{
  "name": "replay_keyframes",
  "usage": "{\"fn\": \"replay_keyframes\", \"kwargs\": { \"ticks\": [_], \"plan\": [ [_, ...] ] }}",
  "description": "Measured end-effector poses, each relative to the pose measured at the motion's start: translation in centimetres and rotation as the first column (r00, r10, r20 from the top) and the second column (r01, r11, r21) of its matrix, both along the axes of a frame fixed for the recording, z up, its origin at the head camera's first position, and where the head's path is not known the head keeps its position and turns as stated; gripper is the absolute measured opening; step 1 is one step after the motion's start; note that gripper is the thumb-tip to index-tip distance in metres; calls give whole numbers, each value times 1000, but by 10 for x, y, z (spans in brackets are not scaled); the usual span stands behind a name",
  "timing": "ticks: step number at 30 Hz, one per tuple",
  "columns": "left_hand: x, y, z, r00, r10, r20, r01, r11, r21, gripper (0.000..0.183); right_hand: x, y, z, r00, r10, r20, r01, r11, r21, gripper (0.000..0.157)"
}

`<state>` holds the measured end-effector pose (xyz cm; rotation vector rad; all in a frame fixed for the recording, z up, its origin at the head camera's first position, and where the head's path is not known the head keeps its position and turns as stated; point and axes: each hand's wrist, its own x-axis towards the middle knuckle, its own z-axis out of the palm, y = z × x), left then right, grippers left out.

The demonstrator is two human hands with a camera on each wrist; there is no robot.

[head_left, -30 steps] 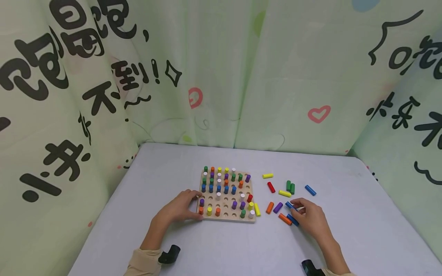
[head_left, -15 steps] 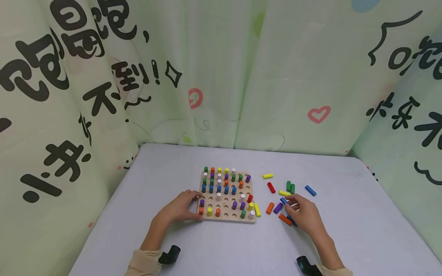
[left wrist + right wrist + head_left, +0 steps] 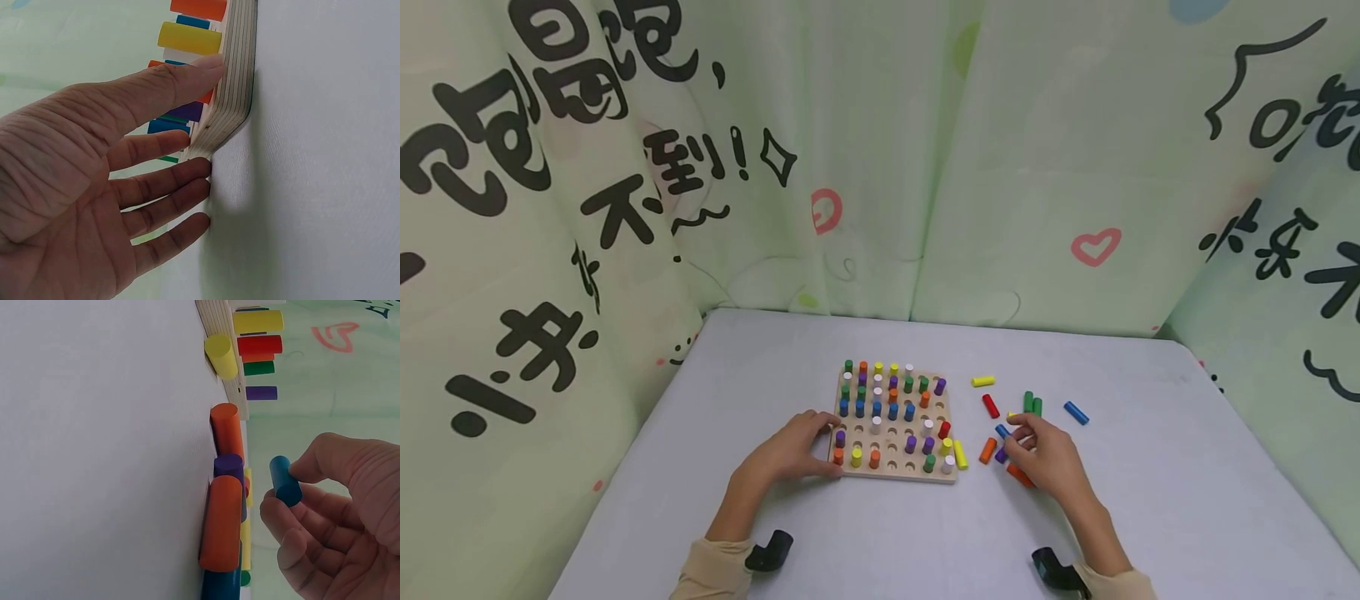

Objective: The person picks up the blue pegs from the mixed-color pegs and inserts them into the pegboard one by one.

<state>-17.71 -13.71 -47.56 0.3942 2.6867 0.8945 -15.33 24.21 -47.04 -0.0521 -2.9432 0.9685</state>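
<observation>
A wooden pegboard (image 3: 895,477) holds rows of coloured pegs upright, with several bare holes in it. At its near left corner rests my left hand (image 3: 790,448). In the left wrist view, the left thumb (image 3: 187,78) touches the board's front edge, and the straight fingers reach its left side. My right hand (image 3: 1051,458) pinches a blue peg (image 3: 286,481) between thumb and fingers, lifted off the table to the right of the board. Beneath and beside this hand lie orange pegs (image 3: 988,451) and a purple peg (image 3: 1001,455), partly hidden by it.
Loose pegs lie right of the board: a yellow peg (image 3: 961,455) against its edge, a red peg (image 3: 990,406), green pegs (image 3: 1032,403), another yellow peg (image 3: 982,381) and a blue peg (image 3: 1077,412). A printed curtain (image 3: 1000,208) hangs behind the white table (image 3: 775,358).
My right hand has picked up the blue peg from among the loose ones and carried it left, toward the board. The left hand has stayed at the board's corner.
</observation>
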Motion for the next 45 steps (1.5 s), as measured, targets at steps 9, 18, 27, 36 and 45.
{"fn": "replay_keyframes", "kwargs": {
  "ticks": [9,18,27,36,45],
  "plan": [
    [-2,0,-1,1000,0,1,0,1000,-9,71,-5,-10,2,999,13,45,-12,999,-31,51],
    [-1,1,-1,1000,2,-2,-2,1000,-12,71,-6,-14,2,998,18,58,-15,999,-50,61],
    [0,1,-1,1000,10,-4,-10,1000,-13,72,-11,-19,1,999,16,52,-14,999,-35,66],
    [1,0,0,1000,11,0,-11,1000,-5,70,-13,-23,-1,999,21,41,-19,999,-50,62],
    [0,0,-2,1000,2,-7,-2,1000,1,70,-19,-26,-2,999,42,22,-40,994,-99,52]
  ]
}}
